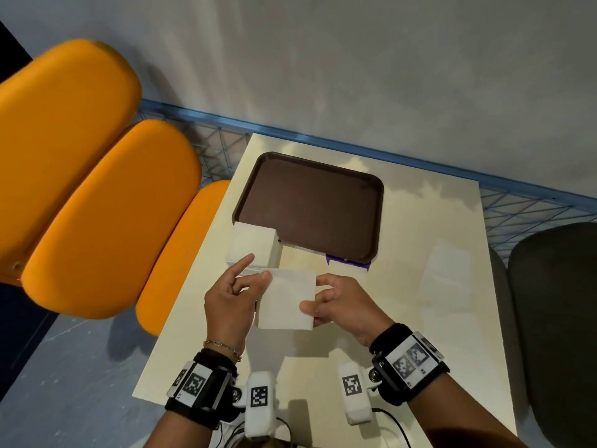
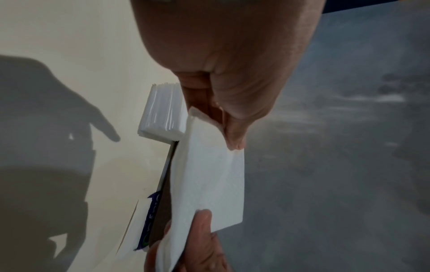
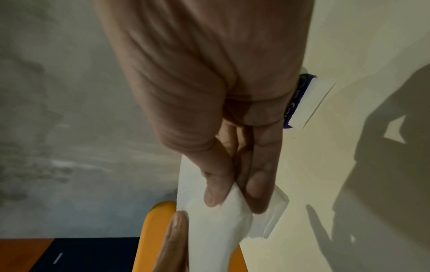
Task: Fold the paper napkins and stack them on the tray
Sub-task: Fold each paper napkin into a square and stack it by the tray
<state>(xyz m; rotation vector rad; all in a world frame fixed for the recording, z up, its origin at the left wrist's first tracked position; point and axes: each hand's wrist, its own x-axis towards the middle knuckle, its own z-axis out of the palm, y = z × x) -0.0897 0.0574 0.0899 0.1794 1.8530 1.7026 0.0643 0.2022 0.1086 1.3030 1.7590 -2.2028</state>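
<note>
Both your hands hold one white napkin [image 1: 286, 297] above the near middle of the table [image 1: 403, 318]. Your left hand [image 1: 231, 299] pinches its left edge between thumb and a curled finger, forefinger pointing free. Your right hand [image 1: 342, 305] clamps the right edge, thumb on top and fingers underneath. From the right wrist view the paper bunches a little at that grip.

It is thin, soft and very light: it will sag, crease wherever you squeeze and tear if you pull your hands apart. Hold it by opposite edges or corners with fingertips only, and let the table take the fold.

A pile of napkins [image 1: 253, 247] sits at the near left corner of the brown tray [image 1: 310, 202], overlapping its rim. Nothing folded lies on that tray yet, so I judge the job barely begun.
</note>
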